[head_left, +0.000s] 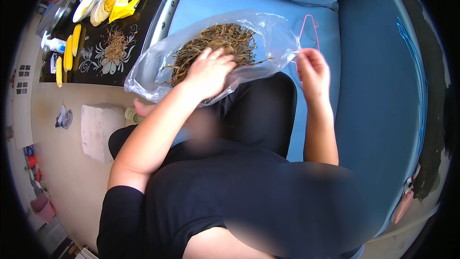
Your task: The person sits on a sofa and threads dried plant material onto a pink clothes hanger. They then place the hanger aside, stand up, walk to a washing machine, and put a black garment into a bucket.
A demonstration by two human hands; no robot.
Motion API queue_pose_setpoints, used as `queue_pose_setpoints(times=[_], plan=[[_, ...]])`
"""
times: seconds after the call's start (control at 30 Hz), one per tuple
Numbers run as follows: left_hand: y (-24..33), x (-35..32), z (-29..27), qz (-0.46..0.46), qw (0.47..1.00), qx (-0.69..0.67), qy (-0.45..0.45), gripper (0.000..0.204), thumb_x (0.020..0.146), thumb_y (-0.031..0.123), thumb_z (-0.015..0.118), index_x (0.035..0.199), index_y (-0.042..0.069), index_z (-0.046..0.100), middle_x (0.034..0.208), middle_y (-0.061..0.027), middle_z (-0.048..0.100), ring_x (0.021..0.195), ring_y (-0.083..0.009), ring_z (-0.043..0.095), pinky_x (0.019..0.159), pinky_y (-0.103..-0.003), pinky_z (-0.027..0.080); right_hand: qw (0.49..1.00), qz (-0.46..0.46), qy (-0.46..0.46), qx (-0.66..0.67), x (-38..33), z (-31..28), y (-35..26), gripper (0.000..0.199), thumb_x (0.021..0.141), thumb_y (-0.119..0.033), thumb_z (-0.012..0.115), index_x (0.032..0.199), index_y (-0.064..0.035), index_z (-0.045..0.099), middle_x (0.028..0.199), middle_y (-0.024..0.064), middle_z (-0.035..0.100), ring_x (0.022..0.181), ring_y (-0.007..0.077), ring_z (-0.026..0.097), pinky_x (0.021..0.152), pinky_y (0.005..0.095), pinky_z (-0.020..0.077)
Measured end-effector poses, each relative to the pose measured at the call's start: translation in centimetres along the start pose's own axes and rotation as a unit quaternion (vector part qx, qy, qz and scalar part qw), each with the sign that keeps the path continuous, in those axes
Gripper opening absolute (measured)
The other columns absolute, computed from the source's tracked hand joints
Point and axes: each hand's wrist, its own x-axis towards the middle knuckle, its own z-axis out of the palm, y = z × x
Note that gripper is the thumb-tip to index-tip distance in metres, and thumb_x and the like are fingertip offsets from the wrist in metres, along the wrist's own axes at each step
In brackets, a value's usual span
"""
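Note:
A large clear plastic bag (275,33) lies across my lap and the sofa seat. Inside it is a heap of long, thin, dried brown strips (223,38), perhaps some dried vegetable; I cannot tell the exact kind. My left hand (209,73) rests flat on the near side of the heap, its fingers stretched out and slightly apart. At the bag's right end, my right hand (312,69) pinches the gathered plastic edge between thumb and fingers. One strip points from the heap toward that hand.
Behind my right hand, a pink hanger (307,17) lies on the blue sofa (322,115). The black table (91,74) at left holds brown scraps (116,44), corn cobs (68,52), a white bowl (85,7) and a yellow bag (128,1). A pale block-like stool (100,132) stands below.

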Motion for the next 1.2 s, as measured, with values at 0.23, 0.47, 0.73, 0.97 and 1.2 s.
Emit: queue_pose_setpoints(times=[0.23, 0.47, 0.73, 0.97, 1.2], plan=[[-1.1, -1.0, -1.0, -0.024, 0.999, 0.016, -0.037, 0.030, 0.078, 0.011, 0.053, 0.107, 0.012, 0.060, 0.124, -0.0050, 0.050, 0.124, -0.0252, 0.036, 0.105, -0.046, 0.022, 0.992, -0.051, 0.103, 0.056, -1.1, -3.0, -2.4, 0.008, 0.088, -0.009, 0.049, 0.086, -0.0037, 0.054, 0.061, 0.0006, 0.049, 0.051, 0.0058, 0.041, 0.046, 0.0185, 0.0318], [1.9, -4.6, -5.2, 0.035, 0.982, -0.142, 0.116, 0.019, 0.077, 0.010, 0.057, 0.094, 0.004, 0.062, 0.111, -0.0097, 0.058, 0.112, -0.0288, 0.048, 0.098, -0.043, 0.033, 0.970, -0.149, 0.112, -0.154, 0.4, -3.1, 0.2, 0.011, 0.083, -0.008, 0.053, 0.091, 0.0001, 0.057, 0.078, 0.0089, 0.059, 0.069, 0.0155, 0.057, 0.063, 0.0255, 0.0465], [4.6, -6.2, -7.3, 0.119, 0.949, -0.224, 0.186, 0.013, 0.069, 0.006, 0.063, 0.082, 0.003, 0.062, 0.095, -0.0102, 0.062, 0.096, -0.0302, 0.056, 0.085, -0.042, 0.043, 0.826, 0.031, 0.062, -0.559, 0.5, -7.0, 16.0, 0.017, 0.081, -0.019, 0.050, 0.086, -0.0039, 0.056, 0.087, 0.0188, 0.061, 0.082, 0.0344, 0.059, 0.072, 0.0426, 0.0472], [6.3, -5.3, -7.5, 0.160, 0.942, -0.240, 0.169, 0.010, 0.070, 0.007, 0.062, 0.079, 0.003, 0.062, 0.089, -0.0098, 0.063, 0.091, -0.0293, 0.057, 0.083, -0.041, 0.043, 0.954, -0.003, 0.281, -0.106, 2.5, -17.1, 2.0, 0.017, 0.087, -0.018, 0.054, 0.095, -0.0050, 0.061, 0.078, 0.0071, 0.062, 0.070, 0.0159, 0.056, 0.063, 0.0292, 0.0445], [6.4, -5.5, -7.2, 0.164, 0.943, -0.233, 0.172, 0.010, 0.070, 0.008, 0.062, 0.079, 0.003, 0.062, 0.090, -0.0075, 0.063, 0.091, -0.0278, 0.057, 0.085, -0.041, 0.042, 0.788, -0.155, 0.417, -0.425, 2.8, -34.0, -13.5, 0.020, 0.084, -0.019, 0.055, 0.095, -0.0064, 0.064, 0.092, 0.0117, 0.064, 0.083, 0.0220, 0.061, 0.074, 0.0305, 0.0460]])
